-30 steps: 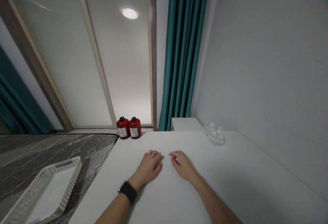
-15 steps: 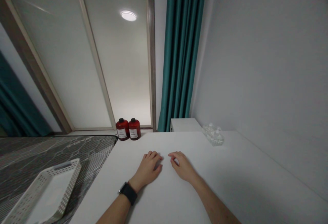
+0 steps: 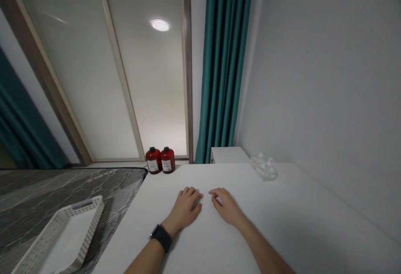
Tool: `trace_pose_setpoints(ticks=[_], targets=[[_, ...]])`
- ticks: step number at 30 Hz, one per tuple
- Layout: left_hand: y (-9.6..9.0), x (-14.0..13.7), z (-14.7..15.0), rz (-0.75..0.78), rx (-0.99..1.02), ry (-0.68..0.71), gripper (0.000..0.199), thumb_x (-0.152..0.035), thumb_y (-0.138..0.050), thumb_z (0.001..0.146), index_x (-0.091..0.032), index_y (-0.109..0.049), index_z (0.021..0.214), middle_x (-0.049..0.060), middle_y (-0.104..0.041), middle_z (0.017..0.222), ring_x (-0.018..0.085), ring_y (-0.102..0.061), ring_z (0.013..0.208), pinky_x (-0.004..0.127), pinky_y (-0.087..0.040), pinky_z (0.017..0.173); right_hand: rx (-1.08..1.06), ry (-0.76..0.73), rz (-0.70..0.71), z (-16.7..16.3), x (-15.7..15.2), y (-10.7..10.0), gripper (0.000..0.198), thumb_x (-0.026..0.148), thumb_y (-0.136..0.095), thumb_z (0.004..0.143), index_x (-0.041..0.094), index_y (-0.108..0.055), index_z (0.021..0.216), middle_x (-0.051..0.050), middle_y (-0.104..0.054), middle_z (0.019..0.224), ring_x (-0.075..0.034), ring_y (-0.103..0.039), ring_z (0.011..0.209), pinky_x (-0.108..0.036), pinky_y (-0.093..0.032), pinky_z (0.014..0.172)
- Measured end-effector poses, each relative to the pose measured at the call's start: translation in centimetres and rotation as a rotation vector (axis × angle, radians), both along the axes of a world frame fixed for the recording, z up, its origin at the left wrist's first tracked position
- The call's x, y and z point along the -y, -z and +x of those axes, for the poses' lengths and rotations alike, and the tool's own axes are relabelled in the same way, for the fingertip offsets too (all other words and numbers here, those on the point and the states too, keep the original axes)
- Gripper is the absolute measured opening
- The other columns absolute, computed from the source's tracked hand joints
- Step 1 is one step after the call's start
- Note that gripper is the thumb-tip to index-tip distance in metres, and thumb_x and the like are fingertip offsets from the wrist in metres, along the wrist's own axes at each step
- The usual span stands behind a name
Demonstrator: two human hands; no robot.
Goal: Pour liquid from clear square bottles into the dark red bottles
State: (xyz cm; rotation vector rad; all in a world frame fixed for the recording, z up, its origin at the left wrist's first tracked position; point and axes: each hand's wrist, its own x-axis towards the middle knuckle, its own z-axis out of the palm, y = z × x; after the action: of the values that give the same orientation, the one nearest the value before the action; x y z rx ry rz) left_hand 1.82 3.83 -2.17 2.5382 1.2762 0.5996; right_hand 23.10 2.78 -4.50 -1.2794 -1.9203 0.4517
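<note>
My left hand [image 3: 187, 207], with a black watch [image 3: 161, 237] on its wrist, rests palm down on the white table [image 3: 213, 251]. Its fingers are slightly bent and the thumb stands apart from them; nothing is in it. Facing it across a small gap is my right hand [image 3: 227, 208], also on the tabletop. The right index finger points toward the left hand, and a gap shows between finger and thumb, with no object there. Two dark red bottles [image 3: 153, 160] with black caps and white labels stand side by side at the far left corner of the table.
A clear faceted container [image 3: 265, 167] with whitish contents sits at the far right, near the wall. Left of the table, a white perforated basket [image 3: 84, 219] lies on a grey patterned surface [image 3: 122, 182]. Beyond the far edge stands a white cabinet [image 3: 230, 155].
The whole view has shifted slightly, so everything appears a little farther right and lower. Both hands keep the same pose on the table.
</note>
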Motion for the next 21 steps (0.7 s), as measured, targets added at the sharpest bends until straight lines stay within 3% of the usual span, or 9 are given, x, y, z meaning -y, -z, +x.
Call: trace_pose_setpoints(ticks=[21], targets=[[0.18,-0.02,-0.16,-0.015,-0.005,-0.01,0.025,-0.018,-0.058,0.087,-0.024,-0.063,0.111,0.006,-0.062,0.116,0.026,-0.052,0.112,0.042,-0.04,0.096,0.012,-0.016,-0.001,-0.1,0.08,-0.01,0.029,0.009,-0.054,0.084,0.021,-0.07,0.106,-0.006,-0.071,0.094,-0.025,-0.063,0.095,-0.042,-0.048,0.093]])
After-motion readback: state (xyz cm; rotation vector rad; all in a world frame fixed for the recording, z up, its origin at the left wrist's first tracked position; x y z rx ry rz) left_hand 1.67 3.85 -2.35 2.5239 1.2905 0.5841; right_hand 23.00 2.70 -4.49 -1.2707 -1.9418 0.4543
